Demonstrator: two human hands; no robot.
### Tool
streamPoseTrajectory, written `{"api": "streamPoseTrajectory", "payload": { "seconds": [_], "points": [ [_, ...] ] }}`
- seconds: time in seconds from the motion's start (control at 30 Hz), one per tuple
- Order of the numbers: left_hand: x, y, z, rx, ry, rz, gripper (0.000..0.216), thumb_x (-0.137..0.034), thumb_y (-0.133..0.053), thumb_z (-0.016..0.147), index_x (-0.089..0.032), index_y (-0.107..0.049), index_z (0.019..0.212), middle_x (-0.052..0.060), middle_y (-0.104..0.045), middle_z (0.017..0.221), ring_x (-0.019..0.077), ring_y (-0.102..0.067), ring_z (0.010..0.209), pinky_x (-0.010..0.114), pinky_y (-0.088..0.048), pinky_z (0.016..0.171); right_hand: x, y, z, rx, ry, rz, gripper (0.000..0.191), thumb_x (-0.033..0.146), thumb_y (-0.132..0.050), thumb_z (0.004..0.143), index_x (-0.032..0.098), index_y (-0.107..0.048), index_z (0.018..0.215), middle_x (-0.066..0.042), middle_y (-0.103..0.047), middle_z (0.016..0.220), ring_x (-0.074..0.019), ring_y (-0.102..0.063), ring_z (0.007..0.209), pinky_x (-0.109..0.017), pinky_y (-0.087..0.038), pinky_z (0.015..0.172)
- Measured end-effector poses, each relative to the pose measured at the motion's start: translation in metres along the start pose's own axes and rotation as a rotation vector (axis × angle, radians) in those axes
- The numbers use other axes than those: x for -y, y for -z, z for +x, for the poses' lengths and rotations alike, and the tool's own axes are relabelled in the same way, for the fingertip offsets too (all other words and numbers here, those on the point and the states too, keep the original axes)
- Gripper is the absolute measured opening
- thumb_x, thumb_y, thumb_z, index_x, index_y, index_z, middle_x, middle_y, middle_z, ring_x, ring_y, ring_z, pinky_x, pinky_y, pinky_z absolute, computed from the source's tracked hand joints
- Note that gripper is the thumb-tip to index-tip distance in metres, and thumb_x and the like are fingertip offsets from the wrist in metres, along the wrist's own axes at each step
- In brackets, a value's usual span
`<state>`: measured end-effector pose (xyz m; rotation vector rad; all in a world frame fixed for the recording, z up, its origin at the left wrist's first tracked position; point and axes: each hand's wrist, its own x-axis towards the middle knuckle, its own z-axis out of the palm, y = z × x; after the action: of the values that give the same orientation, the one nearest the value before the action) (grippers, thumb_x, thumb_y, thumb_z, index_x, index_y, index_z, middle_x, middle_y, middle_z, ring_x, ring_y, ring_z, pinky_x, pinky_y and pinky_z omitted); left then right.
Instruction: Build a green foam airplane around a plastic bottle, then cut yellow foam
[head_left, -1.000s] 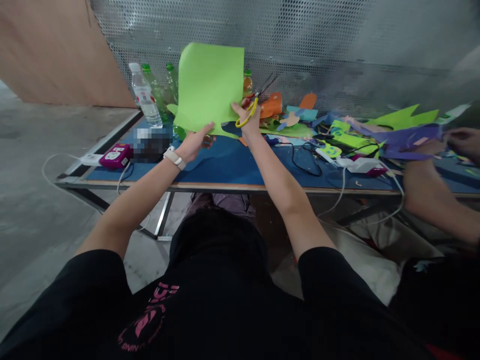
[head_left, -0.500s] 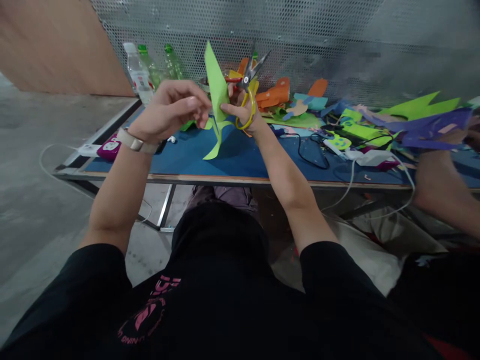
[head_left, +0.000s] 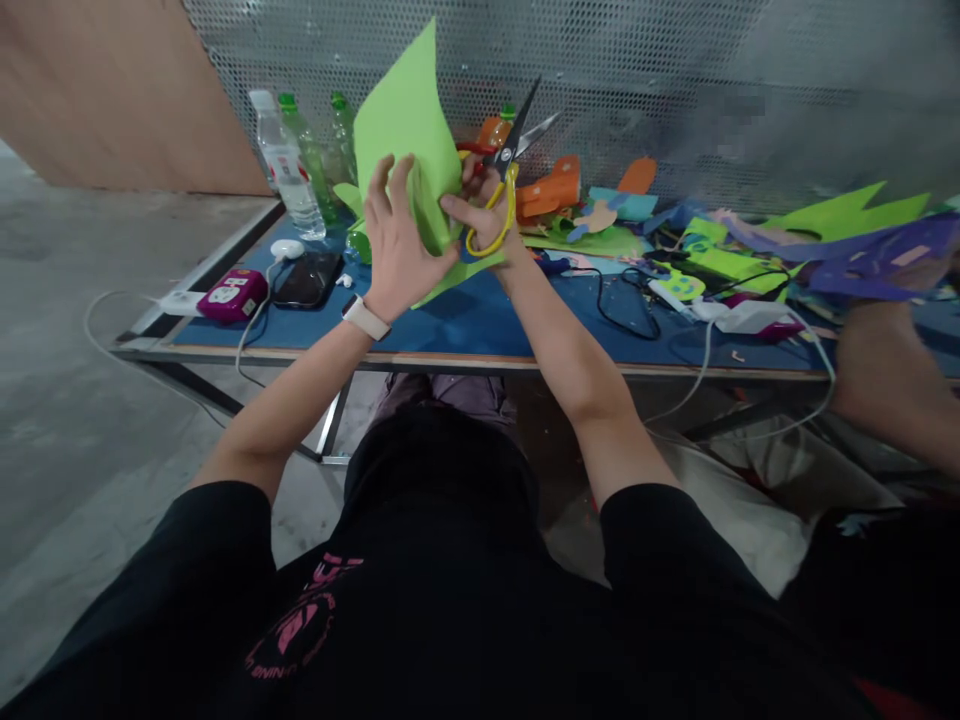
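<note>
A sheet of light green paper (head_left: 401, 100) stands raised and bent above the table. My left hand (head_left: 401, 245) is against its lower left part, fingers curled on it and thumb stretched to the right. My right hand (head_left: 484, 205) pinches the paper's right edge between thumb and fingers. It also holds a pair of scissors (head_left: 508, 152), whose yellow handle loops around the hand. The dark blades point up and away, spread apart. A narrow green strip hangs below the hands. Some fingers of my right hand are hidden behind the paper.
Clear bottles (head_left: 292, 180), a black phone (head_left: 309, 280) and a purple charger block (head_left: 232, 296) occupy the left of the blue table (head_left: 480, 320). Colourful paper scraps (head_left: 615, 215) and cables lie to the right. Another person's forearm (head_left: 885, 370) reaches in at the far right.
My left hand has moved right and turned, its fingers now against the green paper. The sheet has swung from nearly edge-on to broad side facing me. The scissors have tilted slightly right.
</note>
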<state>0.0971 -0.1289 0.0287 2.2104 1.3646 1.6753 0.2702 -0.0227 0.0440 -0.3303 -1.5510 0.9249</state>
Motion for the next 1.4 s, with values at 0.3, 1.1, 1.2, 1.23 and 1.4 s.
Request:
{"api": "streamPoseTrajectory", "payload": {
  "seconds": [0.3, 1.1, 1.2, 1.23, 1.4],
  "points": [
    [0.001, 0.011, 0.001, 0.013, -0.201, 0.235, 0.126, -0.010, -0.099, 0.087, -0.014, -0.051, 0.204, 0.022, -0.025, 0.216, 0.0523, -0.007, 0.204, 0.073, 0.014, 0.167, 0.006, 0.002, 0.003, 0.121, -0.042, 0.013, 0.095, 0.083, -0.123, 0.055, 0.036, -0.048, 0.091, 0.000, -0.064, 0.105, -0.0265, -0.067, 0.106, -0.048, -0.070, 0.114],
    [0.045, 0.018, 0.016, 0.214, 0.043, -0.052, 0.064, -0.047, -0.086, 0.111, -0.022, -0.075, 0.169, 0.015, -0.081, 0.157, 0.0482, -0.036, 0.187, 0.065, -0.016, 0.160, -0.041, 0.012, 0.006, -0.148, -0.094, -0.320, 0.079, 0.084, -0.116, 0.084, 0.032, -0.058, 0.094, 0.001, -0.069, 0.098, -0.0261, -0.074, 0.106, -0.049, -0.074, 0.112],
    [0.051, 0.012, 0.018, 0.210, 0.026, 0.011, 0.059, -0.041, -0.086, 0.111, -0.019, -0.078, 0.165, 0.020, -0.080, 0.160, 0.0525, -0.042, 0.183, 0.063, -0.024, 0.157, -0.029, 0.005, -0.001, -0.122, -0.194, -0.274, 0.090, 0.097, -0.115, 0.076, 0.034, -0.053, 0.095, 0.002, -0.069, 0.090, -0.0282, -0.079, 0.108, -0.048, -0.074, 0.102],
    [0.053, 0.011, 0.020, 0.202, 0.013, 0.048, 0.059, -0.039, -0.088, 0.109, -0.018, -0.078, 0.163, 0.021, -0.079, 0.162, 0.0552, -0.046, 0.180, 0.064, -0.026, 0.156, -0.024, 0.003, -0.003, -0.112, -0.217, -0.258, 0.093, 0.100, -0.114, 0.075, 0.034, -0.052, 0.096, 0.002, -0.069, 0.088, -0.0288, -0.081, 0.107, -0.049, -0.073, 0.100],
    [0.058, 0.005, 0.040, 0.109, 0.010, -0.019, 0.047, -0.045, -0.097, 0.108, -0.024, -0.081, 0.147, 0.017, -0.082, 0.142, 0.0536, -0.059, 0.164, 0.055, -0.045, 0.142, -0.010, 0.002, -0.010, -0.057, -0.209, -0.237, 0.100, 0.119, -0.100, 0.071, 0.033, -0.057, 0.097, 0.003, -0.068, 0.083, -0.0289, -0.084, 0.093, -0.052, -0.072, 0.096]
  ]
}}
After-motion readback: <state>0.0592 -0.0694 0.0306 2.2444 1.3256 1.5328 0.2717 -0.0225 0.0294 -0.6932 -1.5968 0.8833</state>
